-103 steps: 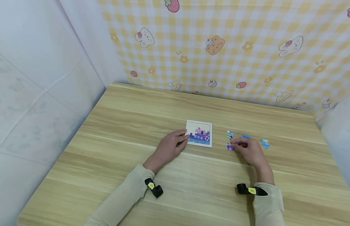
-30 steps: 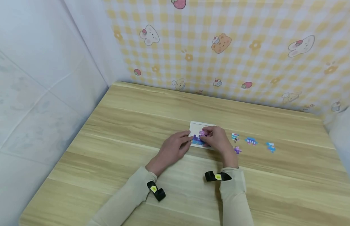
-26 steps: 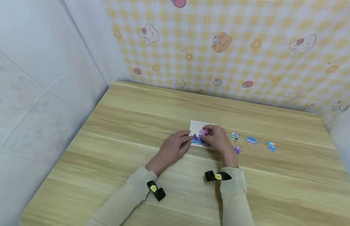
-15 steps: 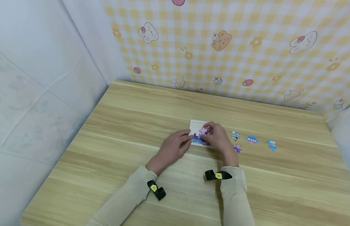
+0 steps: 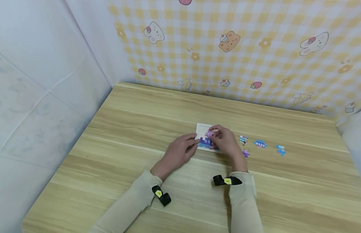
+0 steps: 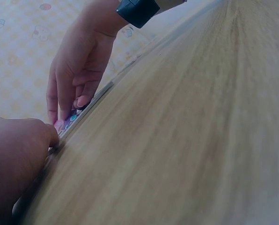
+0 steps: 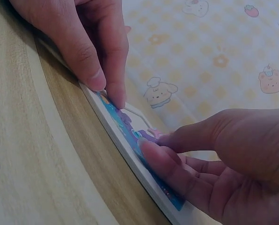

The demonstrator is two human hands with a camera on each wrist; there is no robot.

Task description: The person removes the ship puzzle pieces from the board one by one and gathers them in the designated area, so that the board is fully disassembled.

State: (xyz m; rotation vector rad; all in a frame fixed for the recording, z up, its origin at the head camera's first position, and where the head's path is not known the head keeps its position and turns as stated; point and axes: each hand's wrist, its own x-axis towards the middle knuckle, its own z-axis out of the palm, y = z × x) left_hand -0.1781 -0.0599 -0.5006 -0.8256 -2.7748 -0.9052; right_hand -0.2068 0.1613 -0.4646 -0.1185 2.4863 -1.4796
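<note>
A square jigsaw board (image 5: 200, 128) with a white rim lies flat mid-table, partly filled with a purple and pink boat picture. My left hand (image 5: 180, 152) rests at its left edge, thumb and fingers touching the rim and the picture's corner. Over the boat my right hand (image 5: 227, 142) pinches a pink puzzle piece (image 5: 209, 133) between thumb and fingers. In the right wrist view, the thumb and index fingertips meet close above the picture, by a pink bit (image 7: 153, 132). The board's right part is hidden beneath the right hand.
Right of the board lie loose puzzle pieces: a striped one (image 5: 243, 139), a purple one (image 5: 246, 153), a blue one (image 5: 260, 144) and a light blue one (image 5: 280, 150). A checked curtain (image 5: 198, 42) hangs behind the wooden table (image 5: 139, 129).
My right hand has moved left from the loose pieces onto the board. Lately its fingers have shifted slightly at the pink piece. The left hand has stayed at the board's edge.
</note>
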